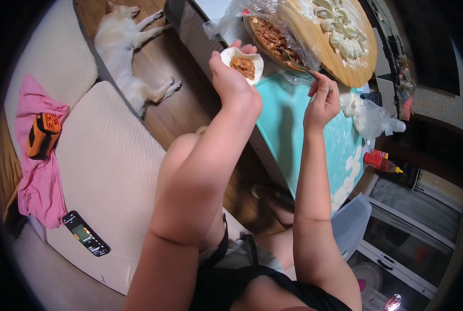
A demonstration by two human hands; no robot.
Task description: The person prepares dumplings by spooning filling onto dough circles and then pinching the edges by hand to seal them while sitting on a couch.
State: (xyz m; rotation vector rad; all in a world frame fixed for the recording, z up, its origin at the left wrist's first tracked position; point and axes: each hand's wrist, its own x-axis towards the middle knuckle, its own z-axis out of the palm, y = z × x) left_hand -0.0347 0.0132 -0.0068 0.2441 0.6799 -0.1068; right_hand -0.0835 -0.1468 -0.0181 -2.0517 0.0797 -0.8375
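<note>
On my left hand [235, 74], palm up with the fingers curled around its edge, rests a round dough wrapper [258, 61] with meat filling [244, 68] on it. My right hand [324, 93] grips the handle of a metal utensil [295, 63], whose far end reaches into a bowl of filling [268, 37]. Clear plastic film partly covers that bowl. Beside it, folded dumplings [348, 42] lie on a floured round bamboo-like board [325, 64]. More flat wrappers [346, 184] are spread along the far edge of a turquoise mat [290, 128] dusted with flour.
Past my right hand are a plastic bag with dough [365, 116] and a red bottle with a yellow cap [383, 162]. A pale dog [118, 50] lies on the wooden floor. On the sofa [107, 163] are a phone [85, 233], a pink cloth [41, 186] and an orange-black device [44, 136].
</note>
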